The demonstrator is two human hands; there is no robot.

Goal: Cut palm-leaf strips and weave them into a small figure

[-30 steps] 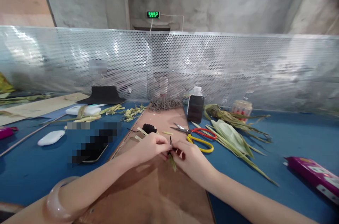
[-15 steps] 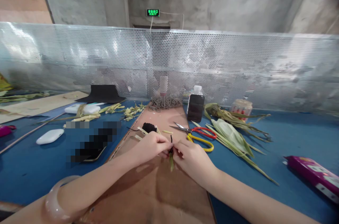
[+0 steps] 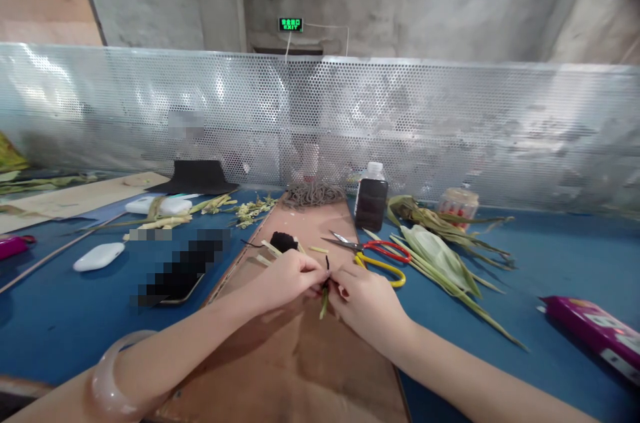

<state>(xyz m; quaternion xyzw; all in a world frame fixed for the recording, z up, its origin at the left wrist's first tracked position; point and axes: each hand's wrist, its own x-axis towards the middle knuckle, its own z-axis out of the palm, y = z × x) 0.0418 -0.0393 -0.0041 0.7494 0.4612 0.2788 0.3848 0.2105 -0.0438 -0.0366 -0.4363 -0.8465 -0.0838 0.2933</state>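
My left hand (image 3: 293, 274) and my right hand (image 3: 367, 296) meet over the brown board, fingertips pinched close together. Between them is a small bundle of green plant strips (image 3: 324, 305) with black yarn (image 3: 327, 263) around its upper part; a short dark end sticks up. My fingers cover most of the bundle. Just beyond my left hand lies a ball of black yarn (image 3: 283, 241) among pale cut strips (image 3: 271, 249). Scissors (image 3: 373, 251) with one red and one yellow handle lie open, close to my right hand.
On the brown board (image 3: 320, 370) sits a grey cord heap (image 3: 315, 194). A bottle (image 3: 376, 170) with a phone (image 3: 371, 204) leaning on it, husk leaves (image 3: 440, 256) and a purple packet (image 3: 593, 330) are to the right. Left are a white case (image 3: 99, 256) and a perforated metal screen (image 3: 150, 110) stands behind.
Both hands keep pinching the small bundle at nearly the same spot. The green strips' lower end has tilted slightly left. The whole view has shifted a little.
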